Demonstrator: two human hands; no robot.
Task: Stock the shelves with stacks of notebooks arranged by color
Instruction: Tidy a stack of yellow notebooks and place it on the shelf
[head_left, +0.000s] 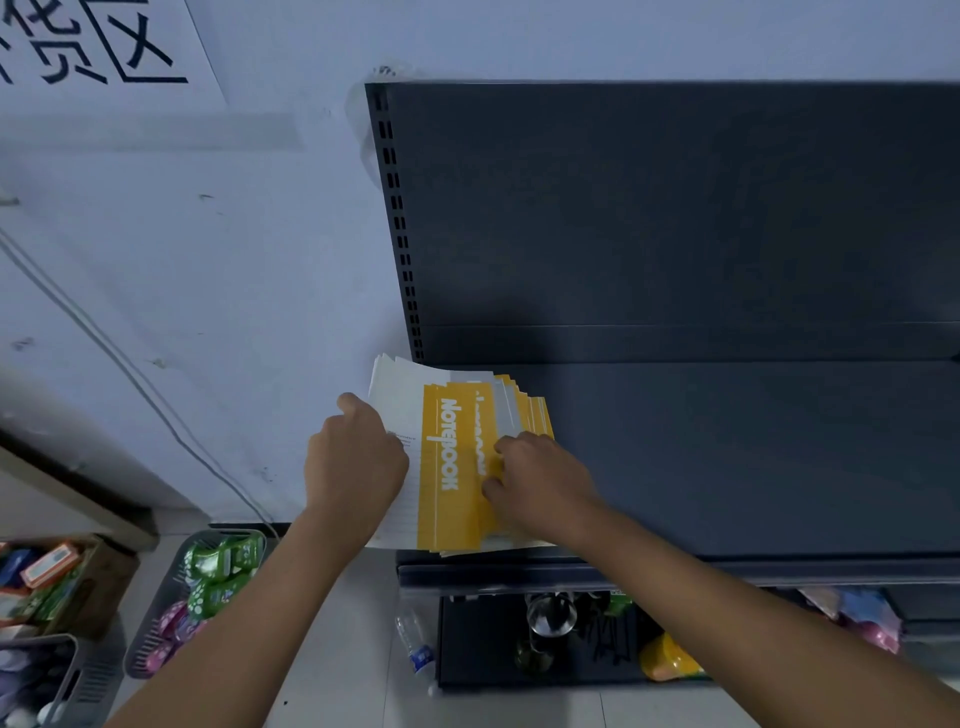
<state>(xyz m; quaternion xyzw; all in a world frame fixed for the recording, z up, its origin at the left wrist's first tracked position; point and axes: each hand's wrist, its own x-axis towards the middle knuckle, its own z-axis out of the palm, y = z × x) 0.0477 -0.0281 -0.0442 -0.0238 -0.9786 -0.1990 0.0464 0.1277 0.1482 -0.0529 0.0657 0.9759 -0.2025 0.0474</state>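
A fanned stack of yellow-and-white notebooks (451, 457) lies at the left end of the dark grey shelf (727, 457), overhanging its left and front edges. The top cover reads "NOTEBOOK". My left hand (353, 462) grips the stack's left edge, fingers curled over the white pages. My right hand (540, 483) rests on the stack's right side with fingers curled, pinching at the yellow covers. The lower notebooks are hidden under the top ones.
The shelf's dark back panel (675, 208) rises behind. A lower shelf (545, 639) holds a glass, dark items and a yellow packet. On the floor at left stand a grey basket of colourful toys (202, 592), a water bottle (415, 644) and a cardboard box (57, 582).
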